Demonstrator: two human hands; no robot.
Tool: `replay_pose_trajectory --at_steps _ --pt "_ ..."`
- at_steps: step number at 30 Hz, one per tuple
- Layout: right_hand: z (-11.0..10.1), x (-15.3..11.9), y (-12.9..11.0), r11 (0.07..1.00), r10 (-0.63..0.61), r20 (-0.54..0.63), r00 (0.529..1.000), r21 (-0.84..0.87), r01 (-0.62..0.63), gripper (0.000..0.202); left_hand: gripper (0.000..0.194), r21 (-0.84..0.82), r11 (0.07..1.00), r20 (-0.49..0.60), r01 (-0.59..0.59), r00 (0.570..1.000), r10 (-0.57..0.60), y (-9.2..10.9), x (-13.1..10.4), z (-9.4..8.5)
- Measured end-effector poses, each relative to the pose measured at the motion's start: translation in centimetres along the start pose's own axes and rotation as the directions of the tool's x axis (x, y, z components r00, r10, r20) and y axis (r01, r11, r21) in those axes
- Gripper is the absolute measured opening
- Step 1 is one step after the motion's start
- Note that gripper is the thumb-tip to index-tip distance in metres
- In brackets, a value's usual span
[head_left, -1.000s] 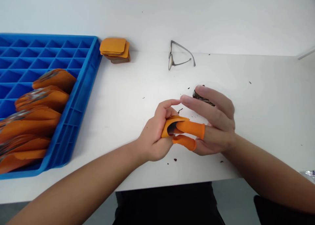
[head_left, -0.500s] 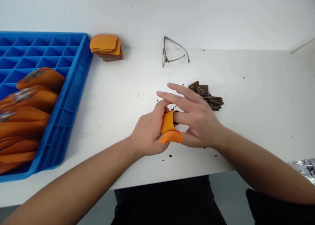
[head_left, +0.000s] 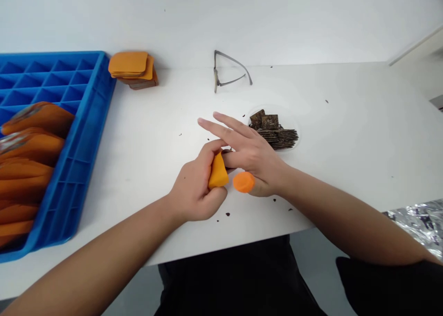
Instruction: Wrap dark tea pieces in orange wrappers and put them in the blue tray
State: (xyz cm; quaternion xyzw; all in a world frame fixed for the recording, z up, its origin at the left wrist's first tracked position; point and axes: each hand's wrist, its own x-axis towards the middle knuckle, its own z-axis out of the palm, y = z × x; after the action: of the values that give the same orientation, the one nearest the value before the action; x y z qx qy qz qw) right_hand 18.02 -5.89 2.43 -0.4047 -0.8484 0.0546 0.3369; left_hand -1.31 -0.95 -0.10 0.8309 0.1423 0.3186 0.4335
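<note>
Well to the right of the blue plastic grid crate [head_left: 81, 168], you hold a yellow-orange, paper-like pouch [head_left: 218, 172] over the white tabletop [head_left: 148, 168]. Your left hand [head_left: 197, 189] grasps it, fingers curled about it. Your right hand [head_left: 254, 157] is at the pouch's end farther from the crate: one finger enters the opening, its tip hidden; two are extended, released; the thumb, in a bright orange rubber cot [head_left: 244, 182], stands just apart from the pouch.

Farther from the crate than the pouch, thin dark-brown square slabs [head_left: 277, 134] lie on a clear round plate. Just beside the crate's far right corner is a stack of rounded orange pieces [head_left: 131, 67]; grey-framed eyeglasses [head_left: 216, 78] lie farther right of the crate. Filled orange pouches [head_left: 29, 168] stand in the crate's nearer compartments.
</note>
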Motion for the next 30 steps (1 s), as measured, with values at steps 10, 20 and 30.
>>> replay_pose_trajectory --at_steps 10,20,30 --pt "0.5 -0.3 0.1 0.999 -0.038 -0.157 0.987 0.001 0.038 0.059 0.057 -0.331 0.944 -0.001 -0.004 1.000 0.004 -1.4 0.0 -0.1" --pt "0.8 -0.2 -1.7 0.984 -0.114 -0.293 0.949 -0.165 0.068 0.060 0.048 -0.361 0.926 -0.114 -0.110 0.991 0.073 -0.1 0.5 -0.1" --pt "1.0 -0.4 -1.6 0.995 0.010 -0.325 0.945 0.098 0.023 0.055 0.055 -0.450 0.893 -0.071 -0.007 0.997 -0.028 0.3 0.5 -0.2"
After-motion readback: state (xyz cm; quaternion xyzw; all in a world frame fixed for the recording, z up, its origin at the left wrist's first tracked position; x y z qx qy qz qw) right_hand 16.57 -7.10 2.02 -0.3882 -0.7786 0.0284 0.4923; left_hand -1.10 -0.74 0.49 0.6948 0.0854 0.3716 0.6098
